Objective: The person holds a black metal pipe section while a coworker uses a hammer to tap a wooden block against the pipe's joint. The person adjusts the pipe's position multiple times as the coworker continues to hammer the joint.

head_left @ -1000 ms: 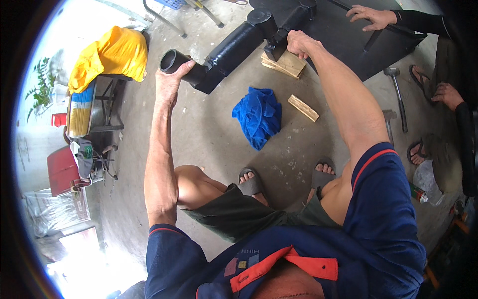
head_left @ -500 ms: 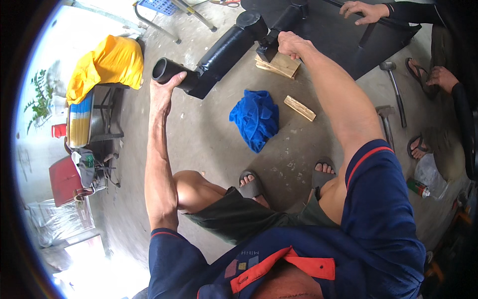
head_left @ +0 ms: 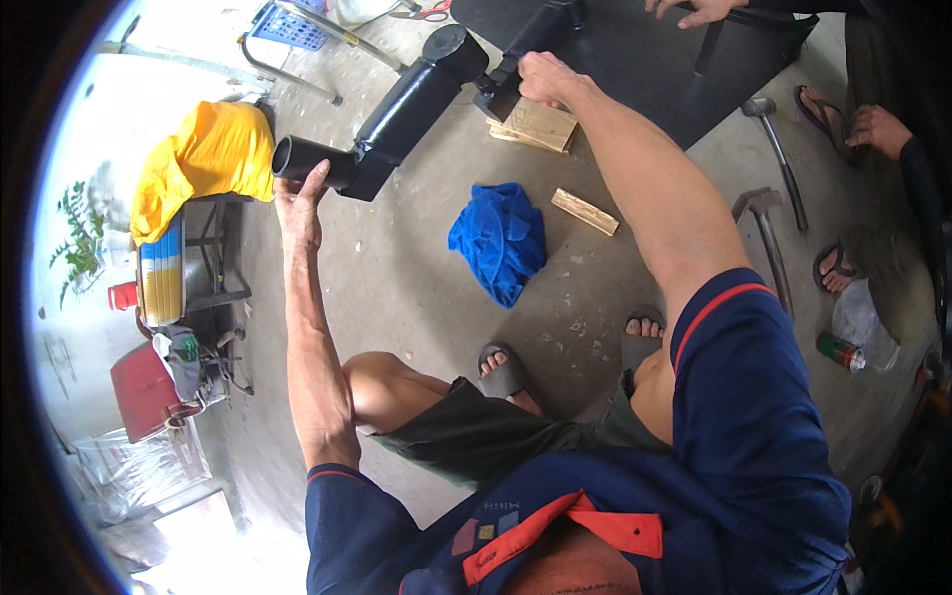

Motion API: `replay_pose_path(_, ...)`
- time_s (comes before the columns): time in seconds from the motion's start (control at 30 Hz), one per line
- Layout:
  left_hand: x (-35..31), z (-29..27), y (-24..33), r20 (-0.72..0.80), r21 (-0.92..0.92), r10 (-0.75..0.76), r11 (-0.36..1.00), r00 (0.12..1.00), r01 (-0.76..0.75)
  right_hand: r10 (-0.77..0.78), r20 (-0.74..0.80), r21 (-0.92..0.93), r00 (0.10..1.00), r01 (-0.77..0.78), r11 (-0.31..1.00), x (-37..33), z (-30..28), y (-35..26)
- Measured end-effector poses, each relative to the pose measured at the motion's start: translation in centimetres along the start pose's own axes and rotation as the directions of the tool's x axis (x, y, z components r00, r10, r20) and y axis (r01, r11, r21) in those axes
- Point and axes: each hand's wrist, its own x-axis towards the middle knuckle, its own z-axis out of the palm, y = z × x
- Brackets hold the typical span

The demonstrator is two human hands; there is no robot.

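Note:
A long black painted metal frame point(head_left: 402, 114) slants across the far side, with a short open-ended pipe at its near left end and a round black cap farther along. My left hand point(head_left: 301, 203) is closed around that pipe end, thumb along its side. Farther right, my right hand point(head_left: 548, 79) makes a fist beside a small black bracket on the same frame; what lies inside the fingers is partly hidden. Wooden blocks point(head_left: 535, 126) lie under the bracket. On the floor between my arms rest a crumpled blue cloth point(head_left: 498, 243) and a small wood strip point(head_left: 585, 212).
A black sheet point(head_left: 659, 94) spreads at the far right, with a co-worker's hand point(head_left: 704, 10) above it. Two hammers, one a mallet point(head_left: 778, 154), the other a hammer point(head_left: 769, 243), lie right. A stool point(head_left: 213, 238) with yellow cloth point(head_left: 213, 149) stands left.
The view has turned slightly, so frame and surroundings appear shifted. Both my hands stay on the frame, which sits a little farther left. The co-worker's hand has moved toward the top edge.

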Motion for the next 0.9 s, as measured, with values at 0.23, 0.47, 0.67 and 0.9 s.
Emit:
replay_pose_path(0.23,0.2,-0.4,0.3,0.083,0.017,0.017,1.000,0.996,-0.018,-0.269,-0.423,0.346,0.865,0.429,0.835,1.0,-0.4,-3.3)
replay_pose_path(0.47,0.8,-0.8,-0.5,0.064,0.018,0.041,0.999,0.997,-0.042,-0.293,-0.422,0.404,0.858,0.467,0.787,0.0,-0.8,-6.0)
replay_pose_path(0.67,4.4,2.6,-2.9,-0.151,-0.097,0.028,0.994,0.988,-0.043,-0.249,-0.380,0.361,0.891,0.391,0.846,-0.5,-2.4,-3.5)
replay_pose_path(0.9,5.5,7.6,-3.4,0.008,-0.009,-0.007,1.000,1.000,0.007,-0.317,-0.277,0.638,0.907,0.420,0.646,-0.3,-2.2,0.1)
